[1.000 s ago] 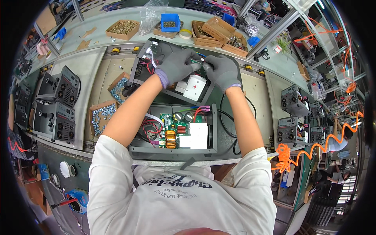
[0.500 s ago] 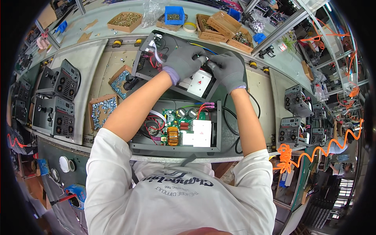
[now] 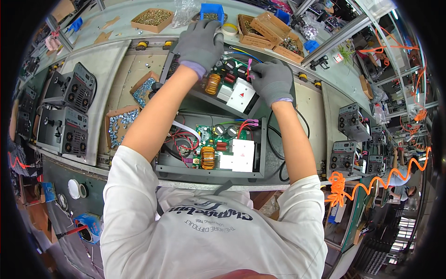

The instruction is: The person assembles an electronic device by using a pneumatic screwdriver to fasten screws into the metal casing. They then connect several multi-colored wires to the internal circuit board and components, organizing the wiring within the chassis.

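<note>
My left hand (image 3: 200, 45), in a grey glove, reaches over the far left part of an open dark metal housing (image 3: 222, 106). Its fingers stretch toward a blue bin (image 3: 212, 9) of small parts; the fingertips are partly hidden. At the housing's far right, my gloved right hand (image 3: 273, 81) pinches a wire with a pink-sleeved terminal (image 3: 249, 65). Inside this housing sit a copper coil (image 3: 213, 84) and a white block (image 3: 241, 95) with a red triangle. Closer to me lies a second open housing (image 3: 261, 158) with a similar coil (image 3: 207, 158) and wires.
Cardboard boxes of silvery fasteners (image 3: 121, 126) stand at the left. Finished-looking machines (image 3: 74, 135) line both sides, with more (image 3: 343, 156) at right. Beyond are a box of brassy screws (image 3: 151, 19), a tape roll (image 3: 229, 29) and cartons. A black cable (image 3: 274, 139) loops beside the housings.
My left hand has left the right hand's side and moved left and away from me, toward the blue bin. My right hand stays at the housing's far right, the pink terminal now visible.
</note>
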Demonstrator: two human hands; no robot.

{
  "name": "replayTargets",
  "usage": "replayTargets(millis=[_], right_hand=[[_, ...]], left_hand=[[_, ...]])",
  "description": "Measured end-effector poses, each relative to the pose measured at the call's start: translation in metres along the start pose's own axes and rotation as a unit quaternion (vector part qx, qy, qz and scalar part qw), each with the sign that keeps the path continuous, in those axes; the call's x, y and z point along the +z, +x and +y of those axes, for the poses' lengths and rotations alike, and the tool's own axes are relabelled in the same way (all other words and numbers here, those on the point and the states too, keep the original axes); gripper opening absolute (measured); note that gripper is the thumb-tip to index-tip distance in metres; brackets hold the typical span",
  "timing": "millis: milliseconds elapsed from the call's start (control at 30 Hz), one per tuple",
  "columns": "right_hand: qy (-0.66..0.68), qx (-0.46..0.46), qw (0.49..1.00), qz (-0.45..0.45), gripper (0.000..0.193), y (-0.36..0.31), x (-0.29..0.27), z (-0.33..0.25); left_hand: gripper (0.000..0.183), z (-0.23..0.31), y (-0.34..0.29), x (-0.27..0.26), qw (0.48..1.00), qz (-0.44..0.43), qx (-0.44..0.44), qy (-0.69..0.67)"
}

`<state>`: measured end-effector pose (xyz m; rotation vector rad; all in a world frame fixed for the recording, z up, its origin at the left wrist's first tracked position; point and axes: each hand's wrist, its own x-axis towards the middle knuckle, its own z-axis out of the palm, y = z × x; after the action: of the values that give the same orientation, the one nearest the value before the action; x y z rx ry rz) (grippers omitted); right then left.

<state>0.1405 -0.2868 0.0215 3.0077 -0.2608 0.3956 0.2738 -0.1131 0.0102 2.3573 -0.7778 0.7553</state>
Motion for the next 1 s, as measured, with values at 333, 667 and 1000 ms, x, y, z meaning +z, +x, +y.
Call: replayTargets(millis=[333, 667, 1000], right_hand=[[-0.159, 0.020, 0.977, -0.143, 0.020, 0.012, -0.022, -0.024], [-0.173, -0.087, 0.981, 0.022, 0.015, 0.012, -0.011, -0.031], [-0.199, -0.086, 0.975, -0.046, 0.014, 0.024, -0.012, -0.034]], left_hand=[[0.025, -0.001, 0.017, 0.022, 0.951, -0.261, 0.070, 0.153], [0.019, -0.005, 0.005, 0.015, 0.973, -0.197, 0.026, 0.114], [0.021, -0.009, 0.005, 0.022, 0.973, -0.199, 0.024, 0.118]])
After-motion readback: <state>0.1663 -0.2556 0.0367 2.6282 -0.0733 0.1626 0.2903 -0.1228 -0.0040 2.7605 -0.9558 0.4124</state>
